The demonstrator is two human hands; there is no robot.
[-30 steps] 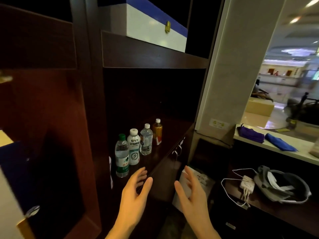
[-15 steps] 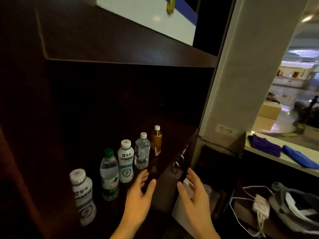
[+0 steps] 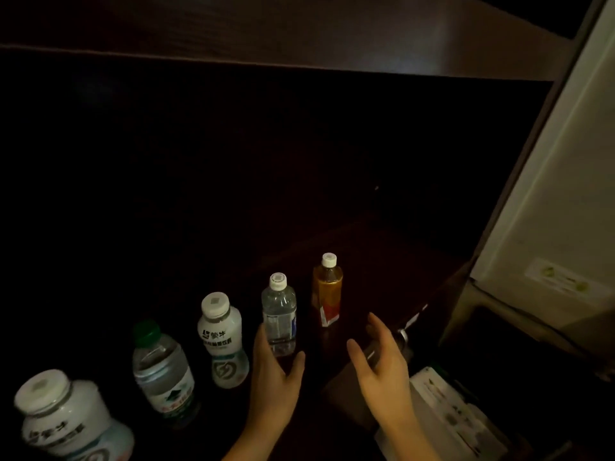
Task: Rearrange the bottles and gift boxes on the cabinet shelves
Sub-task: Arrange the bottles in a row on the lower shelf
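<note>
Several bottles stand in a row on the dark cabinet shelf (image 3: 372, 261): a white bottle (image 3: 66, 417) at the near left, a green-capped water bottle (image 3: 163, 374), a white milk-drink bottle (image 3: 223, 341), a small clear water bottle (image 3: 279, 314) and an amber tea bottle (image 3: 327, 291) furthest in. My left hand (image 3: 276, 377) is open, its fingertips just beside the base of the clear water bottle. My right hand (image 3: 382, 361) is open too, in front of the shelf's edge, right of the tea bottle. No gift box is in view.
The underside of the upper shelf (image 3: 299, 34) runs overhead. A pale wall pillar (image 3: 549, 227) stands at the right. A white printed box (image 3: 449, 414) lies below my right hand. The shelf's back is very dark.
The view has moved closer and down into the shelf, so the blue and white gift box above has left the frame. Both hands have reached forward towards the clear and amber bottles.
</note>
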